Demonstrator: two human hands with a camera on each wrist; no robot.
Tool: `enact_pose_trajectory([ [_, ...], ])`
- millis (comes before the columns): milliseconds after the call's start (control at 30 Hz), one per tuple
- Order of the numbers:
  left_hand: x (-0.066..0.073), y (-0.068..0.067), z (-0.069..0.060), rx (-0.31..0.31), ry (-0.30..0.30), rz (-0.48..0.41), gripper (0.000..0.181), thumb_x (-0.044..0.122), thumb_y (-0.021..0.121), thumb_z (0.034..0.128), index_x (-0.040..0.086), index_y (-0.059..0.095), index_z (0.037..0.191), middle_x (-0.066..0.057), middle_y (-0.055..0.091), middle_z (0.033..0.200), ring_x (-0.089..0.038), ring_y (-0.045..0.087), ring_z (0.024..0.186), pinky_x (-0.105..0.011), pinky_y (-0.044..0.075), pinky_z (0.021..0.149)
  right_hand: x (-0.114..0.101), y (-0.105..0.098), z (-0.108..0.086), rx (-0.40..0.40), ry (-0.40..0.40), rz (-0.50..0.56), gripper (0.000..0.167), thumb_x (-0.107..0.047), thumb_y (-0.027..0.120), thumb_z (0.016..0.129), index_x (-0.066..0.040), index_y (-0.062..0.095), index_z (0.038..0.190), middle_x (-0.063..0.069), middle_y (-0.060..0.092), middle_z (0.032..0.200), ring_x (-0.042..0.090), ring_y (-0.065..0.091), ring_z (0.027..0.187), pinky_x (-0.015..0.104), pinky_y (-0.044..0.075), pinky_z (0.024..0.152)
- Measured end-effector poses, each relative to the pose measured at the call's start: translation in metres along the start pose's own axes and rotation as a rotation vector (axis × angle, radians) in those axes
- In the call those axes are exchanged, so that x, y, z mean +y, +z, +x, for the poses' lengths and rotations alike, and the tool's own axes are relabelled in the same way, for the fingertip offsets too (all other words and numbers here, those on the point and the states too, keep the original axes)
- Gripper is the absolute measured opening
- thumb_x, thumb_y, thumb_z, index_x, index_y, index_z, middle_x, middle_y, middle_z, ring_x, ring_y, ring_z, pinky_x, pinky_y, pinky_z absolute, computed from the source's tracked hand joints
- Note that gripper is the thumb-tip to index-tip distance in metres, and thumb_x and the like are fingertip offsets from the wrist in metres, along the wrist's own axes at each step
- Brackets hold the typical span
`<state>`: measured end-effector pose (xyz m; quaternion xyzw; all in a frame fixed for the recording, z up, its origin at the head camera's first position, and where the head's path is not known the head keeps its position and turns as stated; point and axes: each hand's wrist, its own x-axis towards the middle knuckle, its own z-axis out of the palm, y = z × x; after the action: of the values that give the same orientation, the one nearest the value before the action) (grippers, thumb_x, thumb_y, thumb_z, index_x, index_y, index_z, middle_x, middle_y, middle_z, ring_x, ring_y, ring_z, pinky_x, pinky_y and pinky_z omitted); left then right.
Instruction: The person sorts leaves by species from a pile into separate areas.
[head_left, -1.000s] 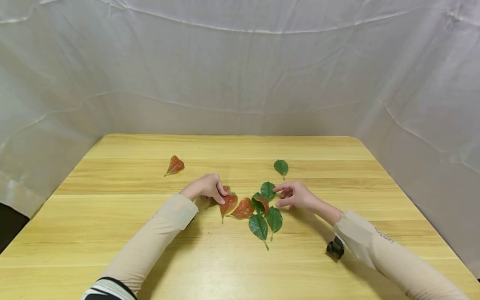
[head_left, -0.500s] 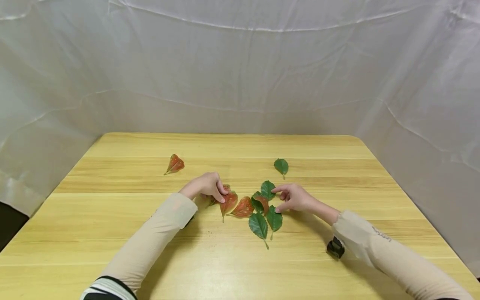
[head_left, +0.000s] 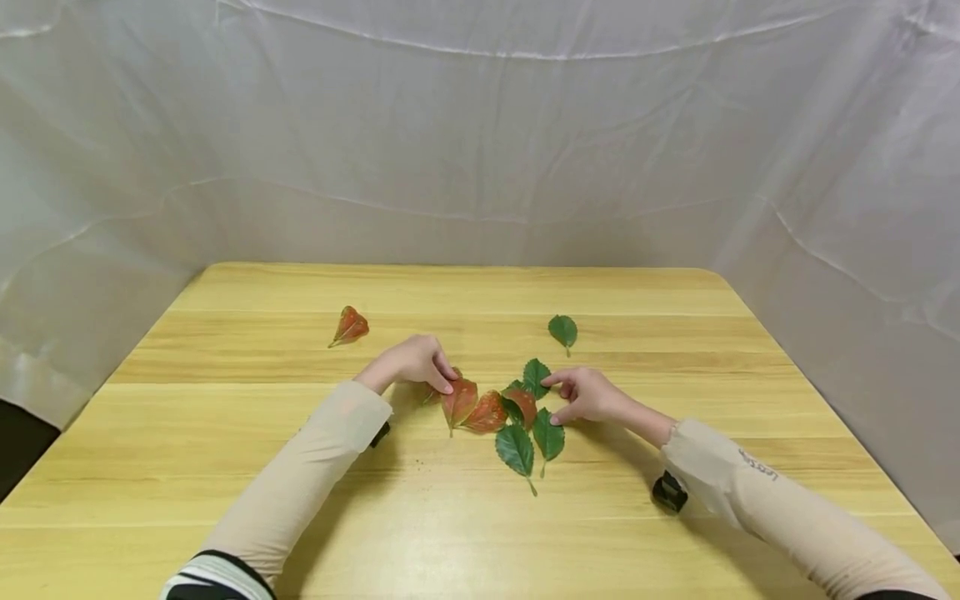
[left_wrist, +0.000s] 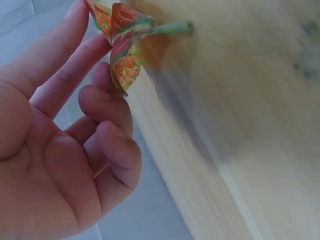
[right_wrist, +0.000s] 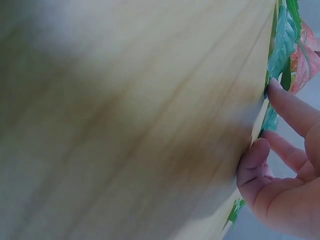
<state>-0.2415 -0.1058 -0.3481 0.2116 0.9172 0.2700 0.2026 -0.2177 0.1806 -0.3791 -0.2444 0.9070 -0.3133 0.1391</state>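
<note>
Pinching a red leaf [head_left: 460, 403] between thumb and fingertips of the left hand [head_left: 416, 360], near the middle of a wooden table [head_left: 450, 533]. Showing its green stem sticking out away from the hand in the left wrist view, and the remaining fingers curling loosely beside it. Being unable to tell any contact between this leaf and the wood. Partly hiding another red leaf behind it and the hand.

Just to the right, seeing a second red leaf [head_left: 487, 412] lying with its stem end by the pinched one, then a curled red leaf [head_left: 525, 406] lying over a dark green leaf [head_left: 513, 410].

Touching an upper green leaf [head_left: 536, 378] with the index fingertip of the right hand [head_left: 595, 395], and a lower green leaf [head_left: 549, 432] with its thumb; keeping those two digits spread well apart, not clamping anything. Seeing a long-stemmed green leaf [head_left: 515, 450] lying just beside the lower one, nearer to the person.

Farther back, seeing a lone red leaf [head_left: 350, 327] lying at left and a lone green leaf [head_left: 562, 330] at right. Wearing beige sleeves [head_left: 300, 467] on both arms. Behind the table, facing a pale, creased cloth [head_left: 480, 125].
</note>
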Motion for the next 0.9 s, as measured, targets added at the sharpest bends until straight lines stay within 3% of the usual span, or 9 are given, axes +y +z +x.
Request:
enact_pose_trajectory([
  [167, 0.002, -0.002, -0.001, 0.029, 0.019, -0.03, 0.014, 0.013, 0.071, 0.076, 0.005, 0.072, 0.088, -0.007, 0.066, 0.095, -0.017, 0.06, 0.082, -0.029, 0.047, 0.073, -0.001, 0.0, 0.0, 0.0, 0.006, -0.001, 0.054, -0.004, 0.078, 0.065, 0.007, 0.057, 0.113, 0.006, 0.049, 0.072, 0.012, 0.038, 0.058, 0.024, 0.035, 0.052],
  [400, 0.011, -0.003, -0.002, 0.048, 0.022, -0.147, 0.018, 0.012, 0.066, 0.0816, 0.001, 0.069, 0.095, -0.006, 0.066, 0.085, -0.022, 0.058, 0.05, -0.027, 0.044, 0.047, -0.001, 0.0, -0.001, 0.001, 0.003, -0.012, 0.053, -0.004, 0.078, 0.066, 0.007, 0.057, 0.113, 0.005, 0.049, 0.073, 0.014, 0.041, 0.063, 0.026, 0.037, 0.055],
  [500, 0.016, -0.002, -0.002, 0.045, 0.033, -0.176, 0.02, 0.013, 0.064, 0.0829, 0.0, 0.068, 0.097, -0.007, 0.066, 0.077, -0.018, 0.056, 0.047, -0.025, 0.042, 0.045, -0.002, 0.0, -0.001, 0.001, 0.004, -0.013, 0.053, -0.004, 0.077, 0.066, 0.007, 0.057, 0.113, 0.006, 0.049, 0.072, 0.014, 0.041, 0.063, 0.026, 0.036, 0.055],
  [667, 0.023, 0.002, -0.003, 0.035, 0.065, -0.222, 0.02, 0.014, 0.063, 0.084, -0.001, 0.067, 0.096, -0.009, 0.066, 0.078, -0.018, 0.057, 0.05, -0.028, 0.047, 0.05, -0.002, 0.001, -0.001, 0.002, 0.003, -0.011, 0.052, -0.004, 0.077, 0.066, 0.007, 0.057, 0.113, 0.006, 0.049, 0.073, 0.014, 0.04, 0.062, 0.025, 0.036, 0.054],
  [900, 0.027, 0.01, -0.003, -0.059, 0.074, -0.362, 0.025, 0.016, 0.055, 0.0898, -0.003, 0.061, 0.104, -0.01, 0.063, 0.08, -0.018, 0.059, 0.059, -0.029, 0.044, 0.052, -0.001, 0.001, 0.001, 0.006, 0.002, -0.019, 0.052, -0.006, 0.078, 0.066, 0.006, 0.058, 0.112, 0.005, 0.05, 0.073, 0.013, 0.039, 0.061, 0.025, 0.036, 0.054],
])
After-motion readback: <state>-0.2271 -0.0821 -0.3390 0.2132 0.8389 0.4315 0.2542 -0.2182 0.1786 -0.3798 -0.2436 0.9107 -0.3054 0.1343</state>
